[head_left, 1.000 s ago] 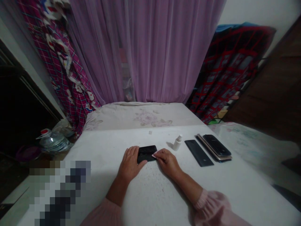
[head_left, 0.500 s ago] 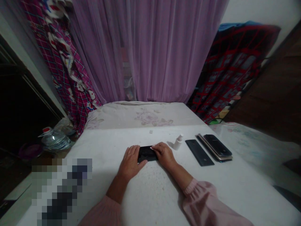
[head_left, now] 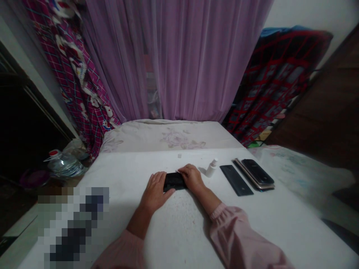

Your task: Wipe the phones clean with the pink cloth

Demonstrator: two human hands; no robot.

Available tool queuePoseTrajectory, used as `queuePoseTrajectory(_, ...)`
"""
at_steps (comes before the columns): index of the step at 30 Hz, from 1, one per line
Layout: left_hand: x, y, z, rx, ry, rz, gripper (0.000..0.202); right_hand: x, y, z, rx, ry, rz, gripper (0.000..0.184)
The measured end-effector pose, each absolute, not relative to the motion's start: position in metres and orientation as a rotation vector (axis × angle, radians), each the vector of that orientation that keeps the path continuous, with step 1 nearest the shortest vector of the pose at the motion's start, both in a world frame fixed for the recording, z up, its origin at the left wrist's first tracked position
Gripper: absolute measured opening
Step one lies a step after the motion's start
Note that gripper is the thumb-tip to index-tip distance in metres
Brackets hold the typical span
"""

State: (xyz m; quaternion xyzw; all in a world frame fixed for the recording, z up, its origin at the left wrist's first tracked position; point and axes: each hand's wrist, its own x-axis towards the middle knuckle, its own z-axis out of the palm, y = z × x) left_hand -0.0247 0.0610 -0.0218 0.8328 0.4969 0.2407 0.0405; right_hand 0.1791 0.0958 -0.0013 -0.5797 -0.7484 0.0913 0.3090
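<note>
A black smartphone (head_left: pixel 174 181) lies sideways on the white tabletop. My left hand (head_left: pixel 156 188) grips its left end, thumb along the near edge and fingers over the far side. My right hand (head_left: pixel 193 178) is closed over the phone's right end, fingertips pinched at its far edge. Between those fingertips a small white piece (head_left: pixel 177 171) shows, too small to name. Just beyond my right hand stands a small white spray bottle (head_left: pixel 211 168).
To the right lie a dark flat phone or back cover (head_left: pixel 236 180) and a stack of phones (head_left: pixel 256 172). A tiny pale square (head_left: pixel 179 155) rests farther back. A large water bottle (head_left: pixel 65 164) stands past the left edge, and a purple curtain (head_left: pixel 193 59) hangs behind.
My right hand has shifted a little away from me and left, from the phone's screen to its far edge. My left hand keeps its grip on the phone.
</note>
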Motion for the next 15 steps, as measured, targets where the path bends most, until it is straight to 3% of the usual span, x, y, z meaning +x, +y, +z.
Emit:
queuePoseTrajectory(8, -0.024, 0.062, -0.028, 2.574, 1.536, 0.779, 0.058, 0.191, 0.040, -0.010, -1.242, -2.045, 0.243, 0.021)
queuePoseTrajectory(15, -0.025, 0.063, -0.026, 2.563, 1.532, 0.721, 0.059, 0.179, 0.078, -0.003, -1.375, -2.058, 0.289, 0.019)
